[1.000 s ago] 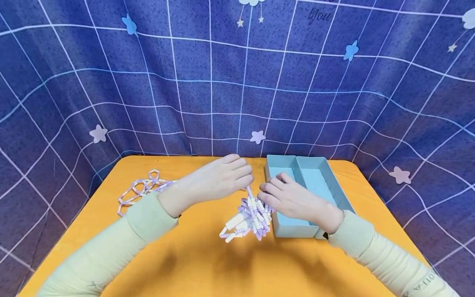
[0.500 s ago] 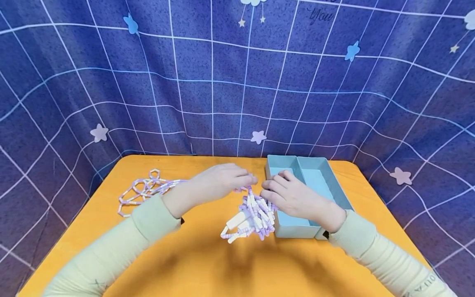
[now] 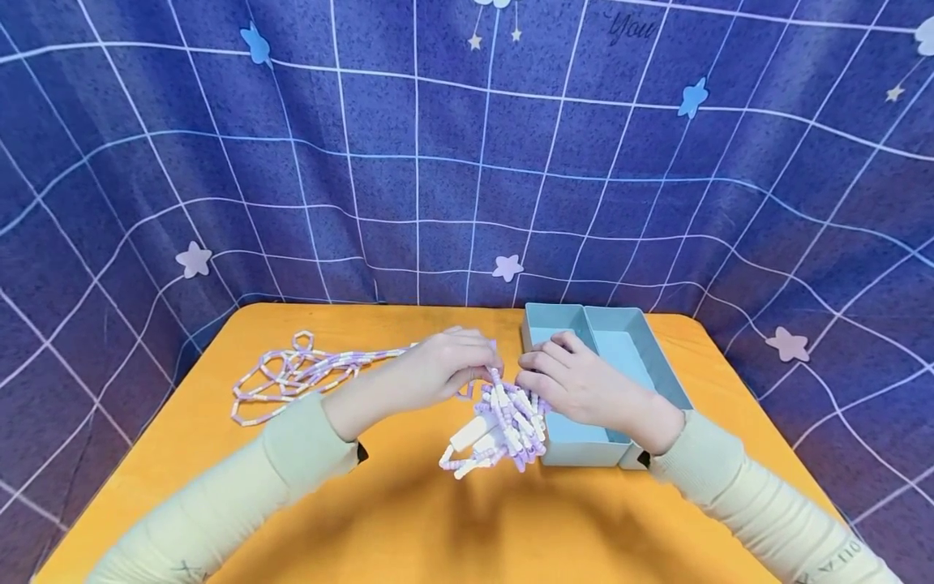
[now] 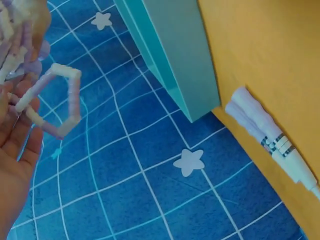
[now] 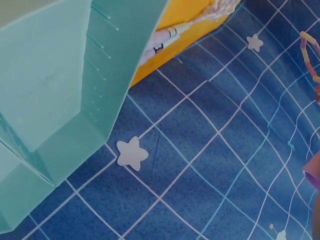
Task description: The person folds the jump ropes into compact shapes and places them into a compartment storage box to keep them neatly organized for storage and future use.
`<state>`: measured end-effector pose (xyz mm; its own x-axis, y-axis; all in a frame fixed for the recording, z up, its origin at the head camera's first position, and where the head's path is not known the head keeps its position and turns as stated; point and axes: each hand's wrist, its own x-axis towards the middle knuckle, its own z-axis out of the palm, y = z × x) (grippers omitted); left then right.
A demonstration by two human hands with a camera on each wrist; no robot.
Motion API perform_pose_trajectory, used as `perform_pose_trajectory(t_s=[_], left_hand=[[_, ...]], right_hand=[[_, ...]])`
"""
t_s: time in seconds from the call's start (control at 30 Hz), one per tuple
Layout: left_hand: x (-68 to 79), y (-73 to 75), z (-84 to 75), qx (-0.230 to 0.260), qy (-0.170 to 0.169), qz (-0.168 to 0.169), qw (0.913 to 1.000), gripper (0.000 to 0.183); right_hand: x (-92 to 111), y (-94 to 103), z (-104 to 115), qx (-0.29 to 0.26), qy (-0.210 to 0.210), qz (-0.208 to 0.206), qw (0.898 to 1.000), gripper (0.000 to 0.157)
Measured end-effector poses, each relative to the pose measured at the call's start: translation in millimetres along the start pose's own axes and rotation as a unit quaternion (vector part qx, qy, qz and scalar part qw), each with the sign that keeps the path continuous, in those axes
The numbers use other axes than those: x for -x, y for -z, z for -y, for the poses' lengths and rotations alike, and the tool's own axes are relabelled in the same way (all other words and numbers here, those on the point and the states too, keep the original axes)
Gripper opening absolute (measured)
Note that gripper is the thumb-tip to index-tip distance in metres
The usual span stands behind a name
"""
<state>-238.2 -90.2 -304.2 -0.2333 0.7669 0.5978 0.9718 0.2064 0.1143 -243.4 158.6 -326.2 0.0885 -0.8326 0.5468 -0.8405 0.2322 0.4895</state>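
A bundled jump rope (image 3: 516,426) of purple and white beads hangs between both hands above the table, a pale handle (image 3: 473,434) sticking out of it. The left hand (image 3: 441,369) pinches a strand at the top of the bundle; in the left wrist view a bead loop (image 4: 74,97) juts from its fingers. On the bundle's right side the right hand (image 3: 572,381) grips it with curled fingers, partly hiding it. A second beaded jump rope (image 3: 292,377) lies on the table at left. Its handles (image 4: 265,132) show in the left wrist view, side by side.
Just under and behind the right hand stands a light blue two-compartment box (image 3: 584,454) on the orange tabletop (image 3: 409,519). A dark blue curtain (image 3: 452,178) with a white grid and stars closes off the far side.
The left hand has lowered slightly and turned at the top of the bundle, and its forearm now covers less of the rope on the table. The bundle and right hand have shifted slightly right.
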Motion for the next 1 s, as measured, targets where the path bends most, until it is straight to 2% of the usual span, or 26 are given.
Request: perform_pose_trajectory(t_s=[0.17, 0.33, 0.43, 0.57, 0.7, 0.9, 1.0], left_hand=[[1.1, -1.7, 1.4, -0.009, 0.030, -0.007, 0.9995, 0.013], [7.3, -4.1, 11.7, -0.065, 0.048, -0.010, 0.9967, 0.018], [10.9, -5.3, 19.5, -0.098, 0.034, -0.019, 0.9945, 0.018], [10.3, -4.9, 27.8, -0.118, -0.001, -0.043, 0.9921, 0.020], [7.9, -2.6, 35.7, -0.131, -0.026, -0.077, 0.9881, 0.021], [7.2, -0.2, 45.0, -0.156, -0.066, -0.125, 0.9776, 0.013], [8.8, -2.7, 50.4, -0.151, -0.072, -0.135, 0.9766, 0.014]], right_hand=[[2, 0.4, 0, -0.020, -0.046, -0.001, 0.999, 0.023], [2, 1.7, -4, -0.026, -0.076, -0.028, 0.996, 0.020], [2, 2.4, -6, -0.029, -0.076, -0.020, 0.996, 0.022], [2, 1.0, -4, -0.050, -0.058, -0.003, 0.997, 0.026], [1, -1.8, -2, -0.078, -0.049, -0.016, 0.996, 0.025], [0, -0.7, 0, -0.086, -0.070, 0.000, 0.994, 0.031], [-2, 0.8, 1, -0.093, -0.089, 0.009, 0.992, 0.039]])
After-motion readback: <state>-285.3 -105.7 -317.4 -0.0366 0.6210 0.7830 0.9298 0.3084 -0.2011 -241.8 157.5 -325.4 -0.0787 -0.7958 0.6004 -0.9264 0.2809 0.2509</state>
